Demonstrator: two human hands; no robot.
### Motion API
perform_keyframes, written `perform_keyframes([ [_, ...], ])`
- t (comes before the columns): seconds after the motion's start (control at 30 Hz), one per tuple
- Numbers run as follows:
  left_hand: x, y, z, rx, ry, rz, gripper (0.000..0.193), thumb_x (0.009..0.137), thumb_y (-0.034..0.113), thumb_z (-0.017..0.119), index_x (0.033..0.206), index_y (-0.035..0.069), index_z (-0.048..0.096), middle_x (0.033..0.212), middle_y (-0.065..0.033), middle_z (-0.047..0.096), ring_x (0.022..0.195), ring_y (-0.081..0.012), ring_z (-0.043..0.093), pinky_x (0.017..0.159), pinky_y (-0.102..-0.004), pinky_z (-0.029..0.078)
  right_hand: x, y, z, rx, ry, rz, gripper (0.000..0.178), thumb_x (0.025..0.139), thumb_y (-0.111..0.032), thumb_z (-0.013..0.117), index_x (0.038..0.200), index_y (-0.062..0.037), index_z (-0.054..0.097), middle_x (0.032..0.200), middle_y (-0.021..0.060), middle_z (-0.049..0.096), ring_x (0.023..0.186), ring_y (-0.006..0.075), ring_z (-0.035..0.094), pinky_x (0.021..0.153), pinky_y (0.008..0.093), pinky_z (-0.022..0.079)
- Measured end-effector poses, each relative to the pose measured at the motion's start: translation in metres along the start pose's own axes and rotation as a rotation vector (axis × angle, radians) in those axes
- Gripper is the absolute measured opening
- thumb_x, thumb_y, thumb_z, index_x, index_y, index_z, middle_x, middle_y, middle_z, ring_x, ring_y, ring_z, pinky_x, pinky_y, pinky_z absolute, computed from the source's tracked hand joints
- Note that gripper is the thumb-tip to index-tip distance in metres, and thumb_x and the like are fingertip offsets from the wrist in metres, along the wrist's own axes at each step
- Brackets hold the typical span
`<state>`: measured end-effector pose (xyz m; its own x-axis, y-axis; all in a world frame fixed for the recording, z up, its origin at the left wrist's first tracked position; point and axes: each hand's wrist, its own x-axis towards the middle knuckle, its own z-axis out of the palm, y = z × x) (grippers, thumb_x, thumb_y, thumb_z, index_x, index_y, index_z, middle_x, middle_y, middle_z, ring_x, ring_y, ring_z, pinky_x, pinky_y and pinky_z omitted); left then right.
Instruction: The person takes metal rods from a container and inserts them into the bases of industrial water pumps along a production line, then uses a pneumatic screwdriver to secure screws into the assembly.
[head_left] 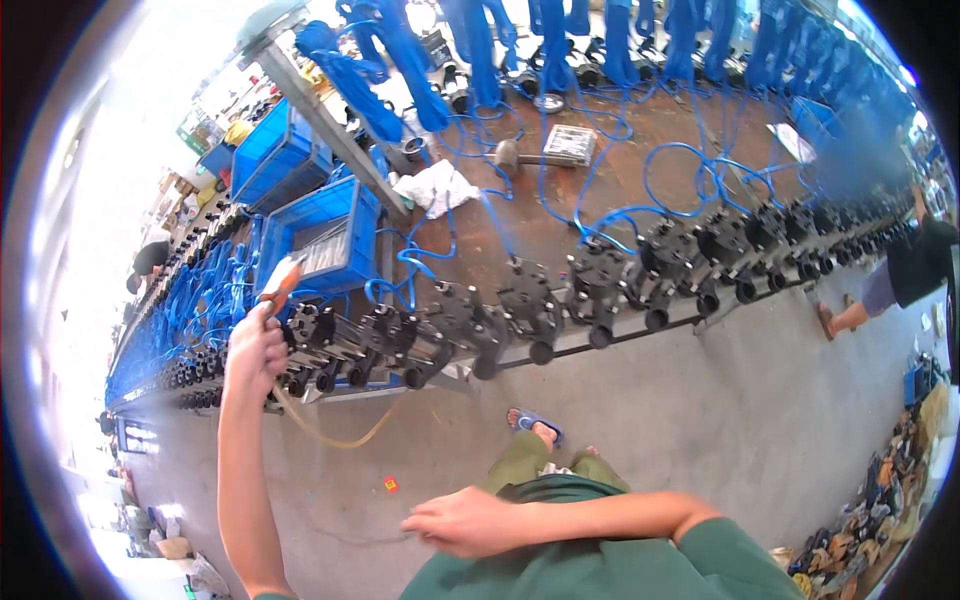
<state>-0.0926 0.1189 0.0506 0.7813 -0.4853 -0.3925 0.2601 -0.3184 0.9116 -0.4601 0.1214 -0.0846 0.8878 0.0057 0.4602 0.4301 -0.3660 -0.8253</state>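
Observation:
My left hand [257, 350] is closed around an orange-and-dark hand tool [281, 282], its tip pointing up toward a blue crate. The exact kind of tool cannot be made out. A yellowish hose [335, 441] hangs below that hand and curves to the right. Close by on its right, a row of black metal machine parts [460, 315] with round flanges and tube ends lines the bench edge. My right hand [468, 521] is held in front of my waist, away from the bench. Its fingers are loosely stretched to the left, with nothing visible in them.
Blue crates [360, 235] stand on the brown bench [500, 220] beside a metal post [335, 130]. A mallet [507, 157], a white tray of small parts [570, 145], a white cloth [437, 188] and blue cables lie behind. Another person [915, 265] is at the far right.

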Motion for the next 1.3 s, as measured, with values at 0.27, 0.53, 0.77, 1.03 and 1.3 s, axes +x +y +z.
perform_keyframes([
  [0.27,-0.275,-0.065,0.148,-0.583,-0.195,0.070,0.024,0.106,0.029,0.050,0.093,0.009,0.052,0.066,0.0036,0.038,0.063,-0.0118,0.039,0.060,-0.0290,0.037,0.022,0.019,0.068,-0.017,0.738,0.177,0.093,0.087,-0.025,0.069,0.156,0.0057,0.014,0.153,0.0334,0.029,0.142,0.0475,0.032,0.115,0.0503,0.032],
  [0.53,-0.381,-0.129,0.260,-0.713,-0.727,-0.434,0.034,0.108,0.024,0.044,0.081,0.007,0.055,0.068,-0.0038,0.050,0.072,-0.0207,0.051,0.072,-0.0362,0.045,-0.109,0.048,-0.096,-0.195,0.955,-0.048,0.049,0.070,-0.001,0.087,0.114,-0.0061,0.068,0.112,0.0113,0.071,0.089,0.0182,0.071,0.078,0.0323,0.059],
  [0.77,-0.319,-0.150,0.337,0.007,-1.187,-0.439,0.028,0.103,0.025,0.055,0.111,-0.001,0.060,0.090,-0.0117,0.072,0.083,-0.0204,0.070,0.076,-0.0371,0.056,-0.270,0.002,-0.177,-0.281,1.036,0.465,0.039,0.080,-0.004,0.072,0.119,-0.0045,0.070,0.099,0.0111,0.074,0.075,0.0105,0.064,0.068,0.0248,0.052],
  [1.03,-0.037,-0.361,0.422,0.421,0.131,0.814,0.028,0.086,0.010,0.068,0.110,-0.003,0.063,0.090,-0.0178,0.065,0.082,-0.0343,0.066,0.075,-0.0416,0.052,-0.289,-0.047,-0.289,-0.491,1.362,0.042,0.031,0.088,-0.005,0.059,0.119,-0.0018,0.055,0.126,0.0224,0.062,0.086,0.0219,0.065,0.088,0.0351,0.052],
  [1.3,-0.016,-0.371,0.451,0.421,0.259,0.753,0.010,0.091,0.006,0.066,0.094,-0.002,0.071,0.094,-0.0161,0.068,0.079,-0.0341,0.067,0.071,-0.0399,0.052,-0.280,-0.050,-0.350,-0.062,1.325,0.153,0.047,0.087,-0.013,0.064,0.130,0.0019,0.052,0.108,0.0184,0.064,0.063,0.0150,0.058,0.062,0.0294,0.051],
])
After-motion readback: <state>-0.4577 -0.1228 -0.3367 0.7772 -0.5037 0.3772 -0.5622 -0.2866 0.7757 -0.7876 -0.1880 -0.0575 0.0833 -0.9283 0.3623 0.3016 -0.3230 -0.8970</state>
